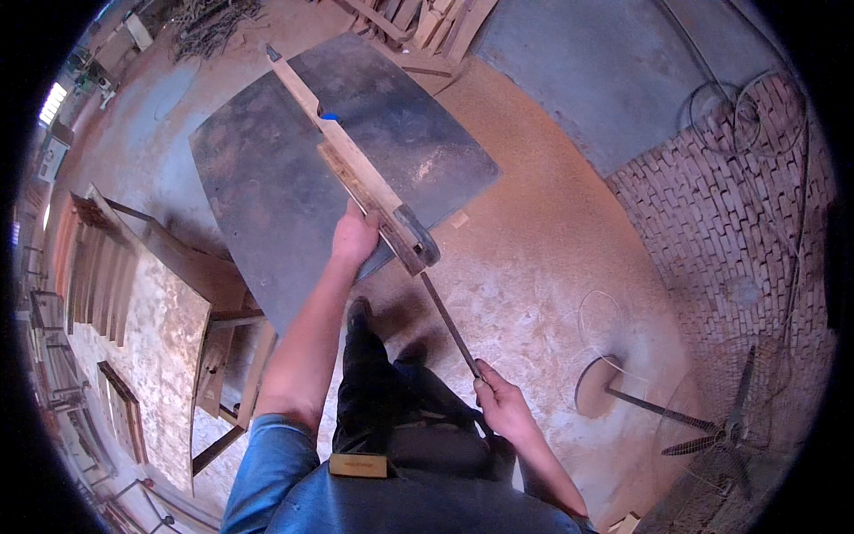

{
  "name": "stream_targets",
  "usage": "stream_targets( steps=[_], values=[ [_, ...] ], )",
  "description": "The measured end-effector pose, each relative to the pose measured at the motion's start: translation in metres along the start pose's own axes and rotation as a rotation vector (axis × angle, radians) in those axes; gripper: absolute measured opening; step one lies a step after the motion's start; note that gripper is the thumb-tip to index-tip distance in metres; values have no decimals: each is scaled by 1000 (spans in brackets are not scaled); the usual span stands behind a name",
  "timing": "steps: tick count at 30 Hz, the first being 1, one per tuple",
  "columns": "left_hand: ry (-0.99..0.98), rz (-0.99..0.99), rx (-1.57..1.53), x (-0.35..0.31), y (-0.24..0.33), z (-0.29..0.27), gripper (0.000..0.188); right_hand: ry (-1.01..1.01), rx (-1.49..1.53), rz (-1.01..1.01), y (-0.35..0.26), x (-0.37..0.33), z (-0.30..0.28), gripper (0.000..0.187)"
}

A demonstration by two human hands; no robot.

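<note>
My left hand (356,233) grips a brown wooden piece (351,173) near its lower end. Alongside it runs a long pale wooden bar (369,169) with dark pieces at both ends and a small blue spot on its edge. Both slant over a dark metal tabletop (267,169). In my closed right hand (503,400) is the near end of a thin, dark, straight rod (449,325). Its far end reaches the lower end of the wooden piece; whether it enters the wood, I cannot tell.
At left stands a worn wooden bench (160,294) with an open frame below. A pedestal fan (725,436) lies or stands at lower right, beside a large stack of wood blocks (712,205). Planks (436,27) lie beyond the tabletop, and sawdust covers the floor (551,231).
</note>
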State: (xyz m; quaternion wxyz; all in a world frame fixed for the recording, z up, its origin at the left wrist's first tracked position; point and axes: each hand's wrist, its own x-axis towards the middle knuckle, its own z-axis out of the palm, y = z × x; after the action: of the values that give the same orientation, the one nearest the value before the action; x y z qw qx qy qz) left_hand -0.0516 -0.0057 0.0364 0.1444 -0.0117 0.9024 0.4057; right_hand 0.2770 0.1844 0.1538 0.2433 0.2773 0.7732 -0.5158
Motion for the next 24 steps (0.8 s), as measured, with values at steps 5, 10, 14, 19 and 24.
stream_targets(
  steps=[5, 10, 14, 19, 24],
  values=[
    [-52, -79, -49, 0, 4, 0, 41, 56, -52, -117, 16, 19, 9, 45],
    [27, 72, 89, 4, -1, -4, 41, 10, -174, 14, -30, 16, 0, 45],
    [1, 1, 51, 15, -5, -4, 39, 52, -249, -65, -33, 21, 2, 46],
    [-21, -27, -16, 33, -2, -18, 36, 33, -291, -60, -49, 37, 3, 46],
    [34, 60, 99, 47, -3, -28, 33, 51, -321, -130, -54, 53, 6, 45]
  ],
)
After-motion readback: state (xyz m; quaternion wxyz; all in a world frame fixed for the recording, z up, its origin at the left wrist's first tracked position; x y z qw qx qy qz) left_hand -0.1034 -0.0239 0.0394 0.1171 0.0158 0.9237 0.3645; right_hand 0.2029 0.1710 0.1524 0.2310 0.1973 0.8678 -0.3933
